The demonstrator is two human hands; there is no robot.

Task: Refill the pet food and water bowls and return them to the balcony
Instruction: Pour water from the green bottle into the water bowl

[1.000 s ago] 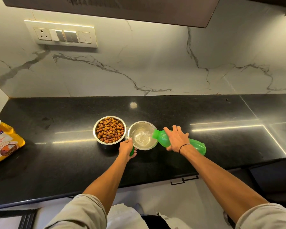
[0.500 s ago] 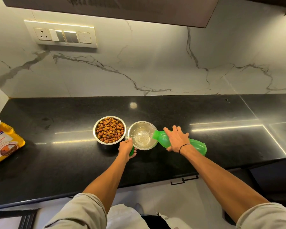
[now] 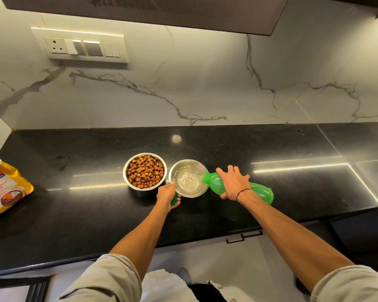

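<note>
A green bottle (image 3: 260, 190), gripped by curled right-hand fingers (image 3: 231, 175), is tipped over a bowl (image 3: 189, 178); a cap (image 3: 174, 198) is pinched by left-hand fingers (image 3: 172, 188).

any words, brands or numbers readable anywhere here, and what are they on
Yellow pet food bag: blue band and white panel carry printing, too blurred to read.
Switch panel: no lettering visible.
Green bottle, kibble bowl, water bowl: no label or text visible.
No text here can be quoted.
</note>
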